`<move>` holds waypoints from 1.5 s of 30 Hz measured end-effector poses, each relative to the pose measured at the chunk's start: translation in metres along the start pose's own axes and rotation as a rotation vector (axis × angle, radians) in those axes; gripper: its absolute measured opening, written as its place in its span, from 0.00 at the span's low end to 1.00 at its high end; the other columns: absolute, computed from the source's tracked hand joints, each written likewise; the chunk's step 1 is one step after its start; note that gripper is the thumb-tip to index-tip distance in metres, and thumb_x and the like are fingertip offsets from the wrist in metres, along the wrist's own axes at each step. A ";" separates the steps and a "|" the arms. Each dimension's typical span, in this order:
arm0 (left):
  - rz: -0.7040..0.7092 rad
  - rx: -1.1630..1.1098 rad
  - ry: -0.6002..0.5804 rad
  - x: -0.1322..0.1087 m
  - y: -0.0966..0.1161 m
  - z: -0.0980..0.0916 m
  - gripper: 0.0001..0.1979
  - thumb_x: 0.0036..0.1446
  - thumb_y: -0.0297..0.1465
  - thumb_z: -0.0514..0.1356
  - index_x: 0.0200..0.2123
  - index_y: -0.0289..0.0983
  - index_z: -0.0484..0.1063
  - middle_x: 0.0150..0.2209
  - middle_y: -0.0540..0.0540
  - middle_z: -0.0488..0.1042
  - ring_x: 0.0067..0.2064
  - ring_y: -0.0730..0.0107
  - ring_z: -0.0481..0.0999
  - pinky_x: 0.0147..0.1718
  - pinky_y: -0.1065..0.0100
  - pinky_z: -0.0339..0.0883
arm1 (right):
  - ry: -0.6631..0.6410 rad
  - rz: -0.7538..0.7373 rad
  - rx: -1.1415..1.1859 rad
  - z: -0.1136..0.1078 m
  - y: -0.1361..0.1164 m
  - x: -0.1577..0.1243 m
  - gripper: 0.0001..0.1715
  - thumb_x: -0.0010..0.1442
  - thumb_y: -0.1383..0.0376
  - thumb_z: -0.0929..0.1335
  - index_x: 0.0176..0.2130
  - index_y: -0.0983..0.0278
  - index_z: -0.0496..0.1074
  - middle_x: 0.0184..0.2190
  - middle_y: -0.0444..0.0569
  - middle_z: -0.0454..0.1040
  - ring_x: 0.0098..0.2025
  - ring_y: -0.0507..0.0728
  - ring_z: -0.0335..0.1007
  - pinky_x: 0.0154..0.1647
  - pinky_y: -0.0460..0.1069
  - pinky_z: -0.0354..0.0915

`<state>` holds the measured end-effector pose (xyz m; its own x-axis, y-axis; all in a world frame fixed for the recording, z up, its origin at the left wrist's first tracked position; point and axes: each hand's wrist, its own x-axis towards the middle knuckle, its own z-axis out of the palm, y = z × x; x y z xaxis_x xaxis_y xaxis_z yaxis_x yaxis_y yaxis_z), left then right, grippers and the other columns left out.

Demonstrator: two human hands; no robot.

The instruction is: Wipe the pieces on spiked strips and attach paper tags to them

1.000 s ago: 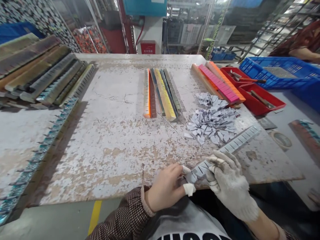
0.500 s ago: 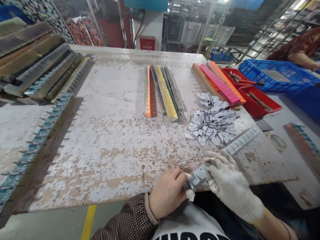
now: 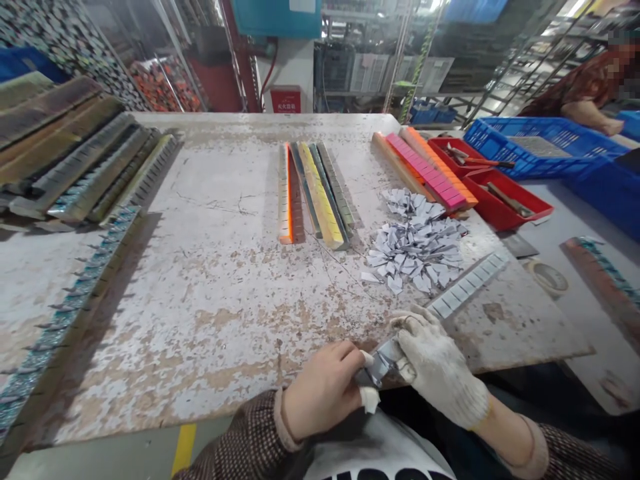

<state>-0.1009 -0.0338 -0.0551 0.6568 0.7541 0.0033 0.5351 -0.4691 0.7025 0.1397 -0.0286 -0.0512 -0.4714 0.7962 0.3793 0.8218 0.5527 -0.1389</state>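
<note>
A long strip bar with pale grey segments (image 3: 467, 287) lies slantwise at the table's front right, its near end over the edge. My left hand (image 3: 327, 383), with white wraps on some fingertips, is closed around that near end. My right hand (image 3: 435, 363), in a white knitted glove, pinches the bar further along; its fingertips hide what lies beneath them. Between the hands, small grey pieces (image 3: 384, 359) show on the bar. A heap of loose grey pieces (image 3: 415, 250) lies just beyond my right hand.
Slotted bars, one yellow (image 3: 323, 200), lie mid-table; pink (image 3: 425, 170) and orange ones lie right. Red trays (image 3: 520, 213) hold tools beside a blue crate (image 3: 550, 167). A tape roll (image 3: 547, 277) is at right. Bars pile up left (image 3: 75, 153). A person's arm (image 3: 590, 113) shows far right.
The view has tilted and shifted slightly, so the table sits lower and further left. Both hands remain on the bar, and my hands look a little closer together.
</note>
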 end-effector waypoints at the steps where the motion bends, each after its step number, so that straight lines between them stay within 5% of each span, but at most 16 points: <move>1: 0.025 -0.066 -0.049 0.003 -0.002 -0.010 0.12 0.55 0.27 0.67 0.43 0.39 0.72 0.40 0.47 0.77 0.40 0.62 0.77 0.39 0.64 0.71 | 0.012 0.006 0.014 -0.001 0.002 -0.003 0.08 0.61 0.72 0.66 0.39 0.65 0.74 0.44 0.57 0.76 0.53 0.65 0.72 0.64 0.66 0.65; 4: -0.014 -0.101 -0.103 0.025 -0.010 -0.038 0.08 0.62 0.32 0.64 0.45 0.40 0.72 0.39 0.48 0.79 0.38 0.66 0.78 0.36 0.68 0.70 | 0.041 -0.012 0.066 -0.005 0.007 -0.009 0.03 0.64 0.67 0.68 0.39 0.64 0.72 0.49 0.58 0.75 0.59 0.66 0.69 0.67 0.67 0.62; 7: -0.160 0.237 0.015 0.068 -0.018 -0.052 0.04 0.65 0.28 0.58 0.42 0.37 0.72 0.41 0.44 0.78 0.40 0.63 0.78 0.39 0.66 0.71 | 0.091 -0.029 0.055 -0.006 0.009 -0.009 0.02 0.63 0.67 0.68 0.39 0.63 0.72 0.50 0.56 0.75 0.62 0.67 0.68 0.69 0.69 0.57; 12: -0.147 0.378 0.041 0.144 -0.031 -0.044 0.11 0.64 0.24 0.55 0.48 0.34 0.71 0.52 0.35 0.73 0.54 0.52 0.73 0.56 0.55 0.67 | 0.162 -0.026 0.138 0.010 0.007 -0.007 0.09 0.60 0.73 0.66 0.41 0.63 0.71 0.45 0.54 0.77 0.58 0.64 0.72 0.68 0.67 0.61; 16: -0.135 0.374 0.014 0.169 -0.040 -0.036 0.12 0.58 0.21 0.58 0.46 0.33 0.71 0.51 0.32 0.73 0.55 0.46 0.72 0.56 0.51 0.67 | 0.174 0.005 0.199 0.017 0.006 -0.010 0.08 0.61 0.73 0.65 0.38 0.60 0.69 0.44 0.52 0.77 0.55 0.62 0.74 0.68 0.70 0.60; 22: -0.124 0.174 0.006 0.149 -0.033 -0.036 0.10 0.55 0.19 0.57 0.39 0.37 0.70 0.39 0.42 0.77 0.43 0.58 0.77 0.46 0.59 0.71 | 0.146 0.014 0.251 -0.004 0.026 -0.010 0.04 0.64 0.67 0.65 0.37 0.59 0.70 0.50 0.53 0.76 0.58 0.63 0.73 0.61 0.62 0.71; 26: -0.057 -0.037 -0.038 0.122 -0.008 -0.029 0.08 0.56 0.19 0.56 0.36 0.38 0.68 0.34 0.50 0.77 0.35 0.69 0.76 0.36 0.71 0.70 | 0.241 0.153 0.203 -0.020 0.044 -0.010 0.13 0.66 0.66 0.66 0.50 0.61 0.70 0.59 0.59 0.70 0.65 0.68 0.65 0.58 0.65 0.72; 29: -0.010 -0.275 -0.036 0.108 0.012 -0.021 0.09 0.54 0.18 0.56 0.34 0.37 0.68 0.32 0.51 0.75 0.34 0.72 0.75 0.33 0.73 0.67 | 0.211 0.132 0.260 -0.020 0.040 -0.006 0.11 0.66 0.67 0.66 0.49 0.61 0.70 0.57 0.58 0.72 0.67 0.68 0.63 0.60 0.65 0.71; 33: -0.024 -0.504 -0.018 0.098 0.024 -0.015 0.06 0.54 0.20 0.59 0.33 0.37 0.70 0.31 0.51 0.74 0.33 0.70 0.73 0.34 0.70 0.67 | 0.286 0.104 0.314 -0.015 0.027 -0.006 0.09 0.66 0.72 0.65 0.44 0.60 0.70 0.51 0.55 0.76 0.63 0.63 0.69 0.56 0.59 0.74; 38: -0.092 -0.456 0.053 0.075 0.018 -0.013 0.07 0.61 0.30 0.61 0.44 0.37 0.71 0.41 0.44 0.78 0.41 0.63 0.76 0.40 0.64 0.70 | 0.305 0.082 0.122 -0.013 0.027 -0.015 0.08 0.62 0.72 0.70 0.41 0.61 0.70 0.48 0.54 0.78 0.61 0.66 0.70 0.63 0.67 0.67; 45: -0.043 -0.346 0.000 0.029 0.010 -0.004 0.23 0.60 0.45 0.67 0.52 0.37 0.72 0.48 0.40 0.75 0.49 0.54 0.74 0.48 0.57 0.71 | 0.235 0.040 -0.064 -0.011 0.022 -0.016 0.06 0.63 0.72 0.70 0.41 0.64 0.71 0.47 0.54 0.78 0.62 0.67 0.70 0.65 0.68 0.64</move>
<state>-0.0787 -0.0150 -0.0448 0.6377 0.7696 -0.0316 0.3506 -0.2535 0.9016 0.1689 -0.0320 -0.0500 -0.3564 0.7340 0.5781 0.8607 0.4987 -0.1026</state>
